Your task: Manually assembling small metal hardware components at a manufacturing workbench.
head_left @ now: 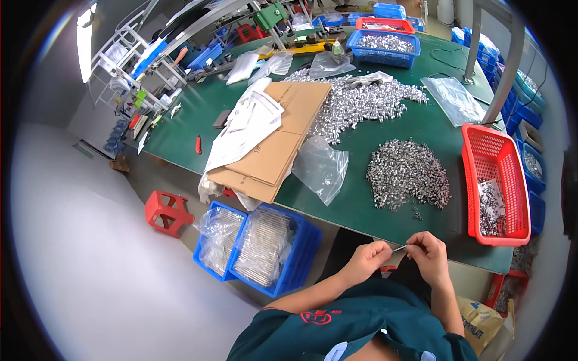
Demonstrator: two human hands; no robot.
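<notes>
Hands together at the near edge of the green worktop (373, 129), your left hand (367, 260) and right hand (428, 251) are pinching a thin metal pin (400, 247) between them.

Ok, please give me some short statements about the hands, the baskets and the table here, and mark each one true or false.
1. Both hands pinch a thin metal pin between them. True: left hand, right hand.
2. The red basket is at the person's left. False: it is at the right.
3. The table has a green top. True.
4. The red basket is heaped full with metal parts. False: few parts lie near one end.
5. A flat cardboard sheet lies on the table. True.
</notes>
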